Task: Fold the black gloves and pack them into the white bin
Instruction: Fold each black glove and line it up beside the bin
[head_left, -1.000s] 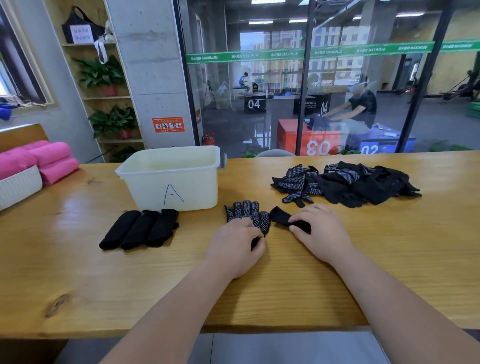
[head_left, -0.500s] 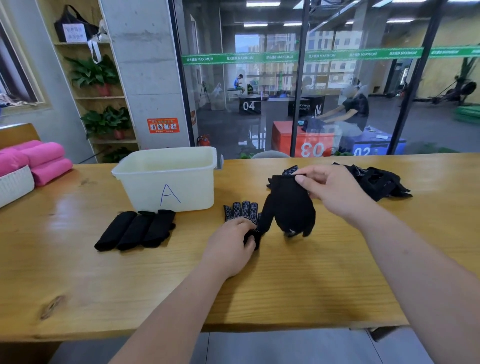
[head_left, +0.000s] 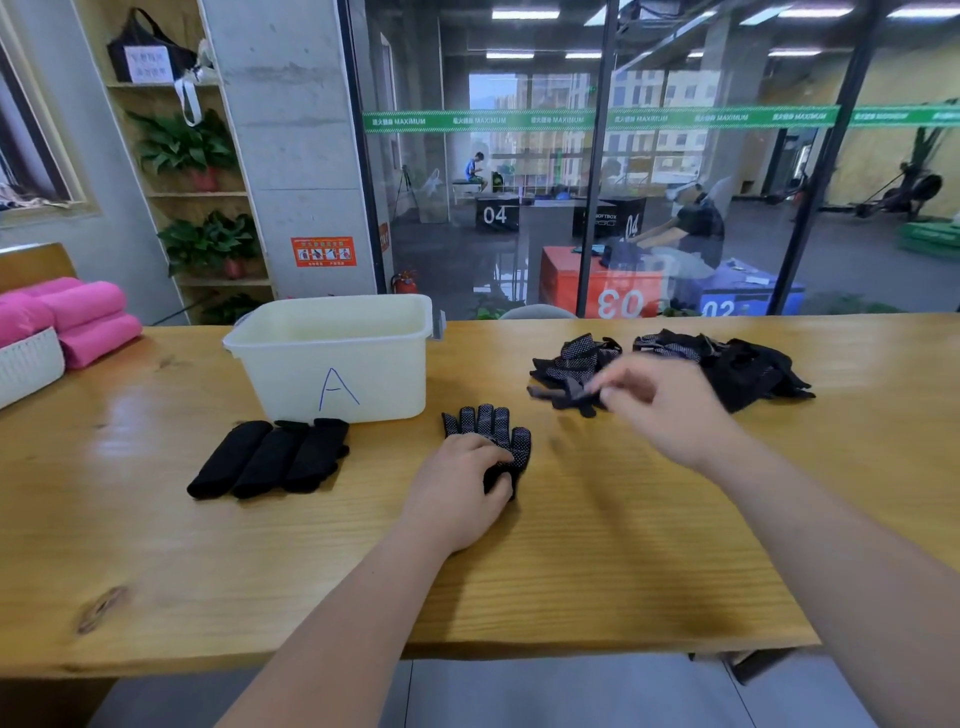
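A black glove with white dots (head_left: 488, 426) lies flat at the table's middle, fingers pointing away. My left hand (head_left: 457, 488) rests on its cuff end, and thumb and forefinger pinch the fabric there. My right hand (head_left: 670, 405) is blurred, its fingers stretched out, with the fingertips at a blurred glove at the near left edge of the loose glove pile (head_left: 727, 364); I see no grip on that glove. The white bin (head_left: 332, 364), marked "A", stands behind and to the left and looks empty. Three folded black gloves (head_left: 270, 457) lie side by side in front of it.
Pink rolled towels (head_left: 78, 322) and a white basket (head_left: 26, 364) sit at the far left of the wooden table (head_left: 571, 561). A glass wall runs behind the table. The near table edge is close to my forearms.
My right hand lifted a black glove off the table, carried it to the pile at the back right and no longer holds it up. My left hand stayed on the dotted glove.
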